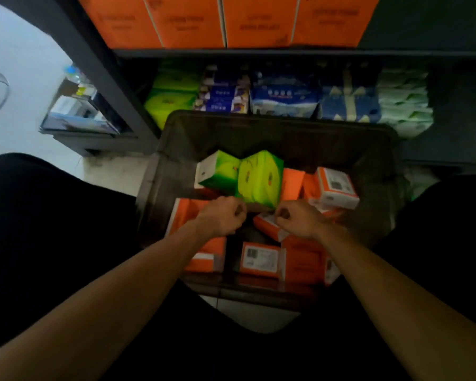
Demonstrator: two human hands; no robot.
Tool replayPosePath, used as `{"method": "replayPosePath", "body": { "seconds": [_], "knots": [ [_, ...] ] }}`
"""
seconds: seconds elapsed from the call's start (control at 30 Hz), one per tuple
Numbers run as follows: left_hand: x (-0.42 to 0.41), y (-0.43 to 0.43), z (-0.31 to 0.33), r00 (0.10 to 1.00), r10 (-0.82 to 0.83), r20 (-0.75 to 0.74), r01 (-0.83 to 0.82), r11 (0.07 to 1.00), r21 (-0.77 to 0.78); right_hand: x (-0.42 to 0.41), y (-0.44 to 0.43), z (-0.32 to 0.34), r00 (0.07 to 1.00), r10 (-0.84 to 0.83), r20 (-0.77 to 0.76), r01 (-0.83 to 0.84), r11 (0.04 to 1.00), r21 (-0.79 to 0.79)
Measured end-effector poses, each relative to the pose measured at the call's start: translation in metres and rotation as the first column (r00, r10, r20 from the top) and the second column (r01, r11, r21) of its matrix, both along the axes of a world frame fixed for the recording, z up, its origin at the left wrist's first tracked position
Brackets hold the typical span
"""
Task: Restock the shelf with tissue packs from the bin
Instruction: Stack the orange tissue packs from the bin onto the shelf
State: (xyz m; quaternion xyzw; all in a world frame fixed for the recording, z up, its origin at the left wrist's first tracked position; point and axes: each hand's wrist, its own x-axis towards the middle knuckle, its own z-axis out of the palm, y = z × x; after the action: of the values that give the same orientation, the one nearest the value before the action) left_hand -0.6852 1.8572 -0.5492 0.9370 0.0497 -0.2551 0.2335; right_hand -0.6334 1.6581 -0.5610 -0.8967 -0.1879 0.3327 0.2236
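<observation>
The person sits low on the floor with a dark plastic bin [286, 121] drawn between the knees, pushed right up against the dark metal shelf [259, 52], so each pack has only a short way to travel. Both bare arms reach down into the bin.

The left hand [221, 218] and the right hand [297, 220] sit close together, fingers curled under, at the near lower edge of a lime-green plastic-wrapped tissue pack [260, 178]. The picture is blurred there, and I cannot tell whether either hand has hold of the pack or is only closing towards it. That pack stands on end on top of the heap, leaning against a darker green tissue pack [217, 173] beside it. They look to be the easiest ones to take, since nothing lies over them.

Under and around them lie orange tissue packs [260, 259], tumbled at all angles, some with white barcode labels facing up.

On the lower shelf, just beyond the bin's far rim, the stock is sorted by kind: green shelf packs [173, 97] at the left, then purple-and-blue packs [223, 97], blue-and-white packs [286, 97] and pale green-and-white packs [404, 103]. Orange cardboard cartons [259, 20] fill the board above.

I would judge the lime-green pack is bound for the green stack at the left, which matches its colour. Much of the bin is yet to be emptied, so the job seems far from finished.
</observation>
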Motion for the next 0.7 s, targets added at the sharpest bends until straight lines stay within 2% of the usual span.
{"method": "replayPosePath", "body": {
  "seconds": [0.27, 0.37, 0.43, 0.5, 0.57, 0.6, 0.7],
  "knots": [
    [0.003, -0.018, -0.047, 0.984, -0.040, -0.171, 0.027, 0.997, -0.078, 0.000, -0.005, -0.034, 0.988, -0.085, -0.130, 0.070, 0.991, -0.112],
    [-0.001, -0.033, -0.067, 0.972, -0.038, -0.233, 0.015, 0.995, -0.102, 0.003, -0.007, -0.045, 0.990, -0.119, -0.081, 0.106, 0.983, -0.153],
    [-0.004, -0.041, -0.084, 0.957, -0.050, -0.287, 0.018, 0.993, -0.113, 0.001, -0.004, -0.059, 0.998, -0.057, 0.020, 0.061, 0.965, -0.256],
    [-0.007, -0.049, -0.098, 0.942, -0.084, -0.326, 0.047, 0.991, -0.122, -0.006, 0.003, -0.077, 0.991, 0.105, 0.080, -0.058, 0.888, -0.456],
    [-0.008, -0.051, -0.106, 0.935, -0.101, -0.341, 0.054, 0.988, -0.145, -0.014, 0.010, -0.092, 0.973, 0.204, 0.112, -0.104, 0.811, -0.576],
    [-0.008, -0.049, -0.109, 0.934, -0.099, -0.343, 0.051, 0.988, -0.145, -0.017, 0.013, -0.099, 0.963, 0.231, 0.139, -0.100, 0.784, -0.613],
    [-0.005, -0.041, -0.118, 0.918, -0.100, -0.383, 0.056, 0.991, -0.123, -0.014, 0.017, -0.102, 0.982, 0.150, 0.115, -0.050, 0.791, -0.610]
  ]
}}
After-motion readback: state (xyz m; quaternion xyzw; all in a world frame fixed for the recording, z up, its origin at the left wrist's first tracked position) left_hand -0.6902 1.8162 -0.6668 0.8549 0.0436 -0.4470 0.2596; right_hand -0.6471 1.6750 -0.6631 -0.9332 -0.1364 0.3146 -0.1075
